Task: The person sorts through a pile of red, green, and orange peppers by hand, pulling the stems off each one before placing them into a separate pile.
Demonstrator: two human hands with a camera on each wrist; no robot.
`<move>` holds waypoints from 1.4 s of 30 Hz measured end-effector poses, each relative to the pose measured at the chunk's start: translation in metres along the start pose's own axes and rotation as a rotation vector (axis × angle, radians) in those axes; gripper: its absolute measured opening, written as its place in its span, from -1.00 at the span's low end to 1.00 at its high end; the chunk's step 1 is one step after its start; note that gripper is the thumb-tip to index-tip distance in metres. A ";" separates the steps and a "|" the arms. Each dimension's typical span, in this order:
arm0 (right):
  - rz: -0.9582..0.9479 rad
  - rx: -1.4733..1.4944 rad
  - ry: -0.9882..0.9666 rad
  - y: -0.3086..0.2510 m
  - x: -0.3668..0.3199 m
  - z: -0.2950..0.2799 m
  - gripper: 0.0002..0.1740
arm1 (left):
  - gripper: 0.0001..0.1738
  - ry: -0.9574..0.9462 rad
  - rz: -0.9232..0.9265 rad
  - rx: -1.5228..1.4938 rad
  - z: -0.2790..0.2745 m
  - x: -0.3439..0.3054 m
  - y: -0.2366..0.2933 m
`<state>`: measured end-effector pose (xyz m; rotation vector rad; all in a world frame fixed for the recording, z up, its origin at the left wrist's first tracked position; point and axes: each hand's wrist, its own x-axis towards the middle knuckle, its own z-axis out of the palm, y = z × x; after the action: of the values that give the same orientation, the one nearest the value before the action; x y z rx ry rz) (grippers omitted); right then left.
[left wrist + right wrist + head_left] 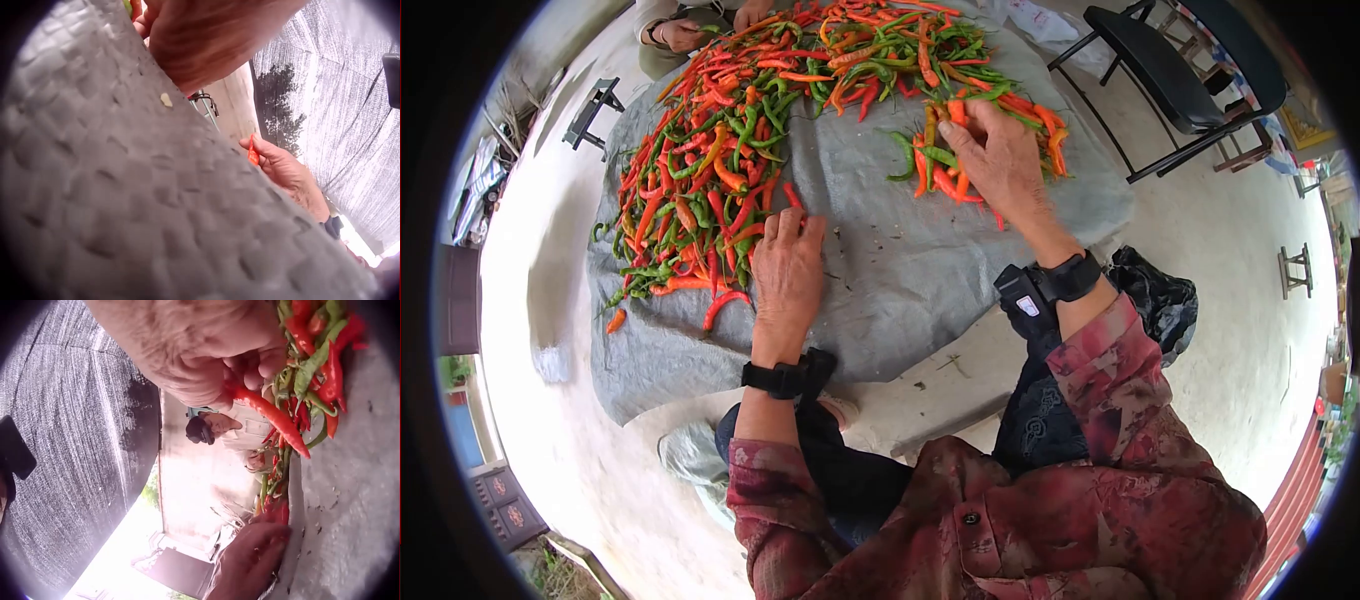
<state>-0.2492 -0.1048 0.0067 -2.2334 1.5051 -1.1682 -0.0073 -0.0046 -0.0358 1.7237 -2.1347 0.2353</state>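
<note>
Chillies [725, 178] v. glossy, smooth, waxy-looking skins. Sheet [900, 300] under them = grey woven plastic, bumpy weave up close, creased, low sheen. Blk bag [1168, 292] thin crinkly plastic w/ shiny folds. Chair [1152, 75] over there: smooth blk leather-look seat, thin metal-look frame. Shirt [1090, 525] printed cloth, matt, wrinkly. Wrist strap [1072, 278] matt blk. Floor [1260, 240] smooth pale concrete afaict. Mesh [337, 112] overhead see-thru woven fabric.

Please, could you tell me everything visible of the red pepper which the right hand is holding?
The red pepper is slender, gently curved, with smooth, glossy skin, narrowing toward its free tip. The right hand pinches and hides its other end, so no stem shows. In the right wrist view it sticks out in front of other peppers; whether it touches them is unclear.
</note>
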 end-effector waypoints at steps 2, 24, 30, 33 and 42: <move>0.035 -0.039 0.014 0.006 0.003 -0.014 -0.64 | -0.79 -0.004 -0.005 -0.003 -0.002 0.001 0.002; 0.313 0.699 -0.827 -0.058 -0.025 0.037 -0.59 | -0.70 0.244 0.338 -0.477 -0.024 -0.009 0.034; 0.433 0.953 -0.768 -0.057 -0.032 0.055 -0.58 | -0.68 0.272 0.229 -0.353 -0.033 -0.012 0.015; 0.470 0.953 -0.817 -0.057 -0.034 0.055 -0.62 | -0.65 0.192 0.064 -0.125 -0.022 -0.013 -0.007; 0.322 0.985 -0.746 -0.053 -0.034 0.046 -0.74 | -0.70 0.052 -0.058 0.135 -0.004 -0.006 -0.014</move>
<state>-0.1859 -0.0625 -0.0107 -1.4026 0.6889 -0.6168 0.0085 -0.0008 -0.0358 1.8303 -2.0705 0.4118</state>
